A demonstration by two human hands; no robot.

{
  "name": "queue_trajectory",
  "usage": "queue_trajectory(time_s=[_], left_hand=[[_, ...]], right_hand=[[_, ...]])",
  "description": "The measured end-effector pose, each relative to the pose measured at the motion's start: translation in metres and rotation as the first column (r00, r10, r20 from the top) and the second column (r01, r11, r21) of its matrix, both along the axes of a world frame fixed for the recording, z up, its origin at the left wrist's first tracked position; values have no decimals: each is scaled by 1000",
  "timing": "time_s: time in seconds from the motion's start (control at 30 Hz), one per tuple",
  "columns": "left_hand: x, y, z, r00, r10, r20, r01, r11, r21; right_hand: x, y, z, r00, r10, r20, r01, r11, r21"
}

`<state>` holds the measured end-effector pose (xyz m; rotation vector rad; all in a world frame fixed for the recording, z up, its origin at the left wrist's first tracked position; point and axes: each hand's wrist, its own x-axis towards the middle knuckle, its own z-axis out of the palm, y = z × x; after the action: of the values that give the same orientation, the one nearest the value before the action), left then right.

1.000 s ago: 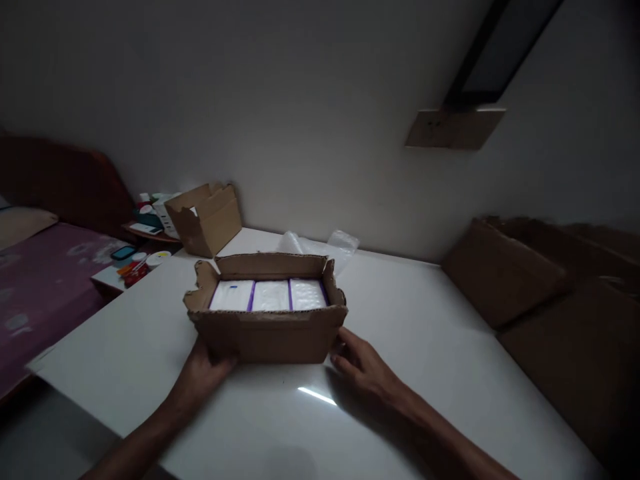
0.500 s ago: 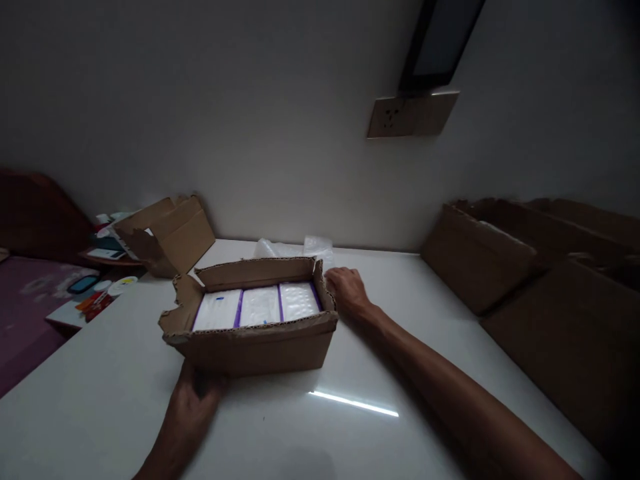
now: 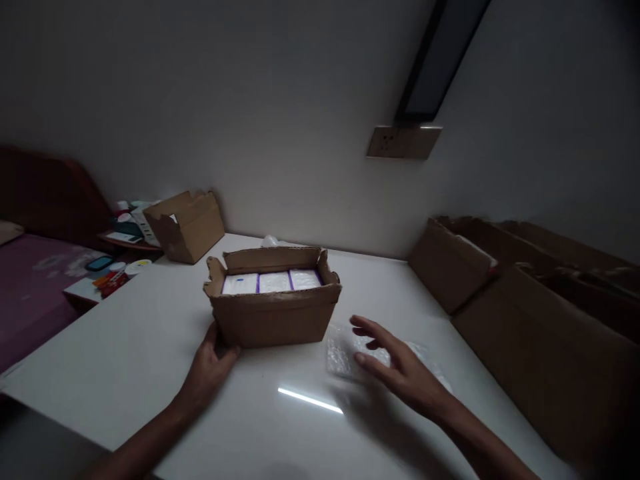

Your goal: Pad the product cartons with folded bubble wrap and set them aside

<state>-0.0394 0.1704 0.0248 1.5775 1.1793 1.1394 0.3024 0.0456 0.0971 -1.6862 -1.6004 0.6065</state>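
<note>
An open cardboard box [image 3: 277,323] with torn upper edges stands on the white table. In it sits a row of white packs [image 3: 275,282] with purple edges, wrapped in clear plastic. My left hand [image 3: 213,363] grips the box's lower left corner, thumb in front and the other fingers partly hidden at its side. To the right of the box, my right hand [image 3: 395,363] is open, fingers spread and curved, with nothing in it. Beneath and behind that hand lies a flat piece of clear bubble wrap [image 3: 343,353] on the tabletop.
Large open cardboard boxes [image 3: 535,353] stand along the table's right side. A smaller torn box [image 3: 203,227] is at the back left, near small items on a side shelf. More clear plastic [image 3: 270,241] shows behind the middle box. A wall socket [image 3: 400,142] is above.
My right hand has left the box's far right side, come nearer and opened. Bubble wrap now lies right of the box, where the table was bare. My left hand stays at the box's corner.
</note>
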Motion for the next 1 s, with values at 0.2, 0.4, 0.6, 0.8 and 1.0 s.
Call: queue_trajectory(time_s=[0.2,0.4,0.6,0.8,1.0], left_hand=[[29,13,-2,992,-124,24,123,992,23],[77,41,1,970,-243,23,242,970,21],[102,54,5,955,-294,23,295,956,-12],[74,10,-5,963,-269,2,268,960,-84],[47,-40,14,943,-328,-49,322,942,-98]], right_hand=[[-28,25,-14,993,-11,-117,15,999,39],[-6,16,-14,979,-198,-42,199,979,35],[34,-4,-8,963,-237,125,232,971,52],[44,-57,-42,753,-113,648,121,992,33],[-37,-60,-51,744,58,665,-196,971,135]])
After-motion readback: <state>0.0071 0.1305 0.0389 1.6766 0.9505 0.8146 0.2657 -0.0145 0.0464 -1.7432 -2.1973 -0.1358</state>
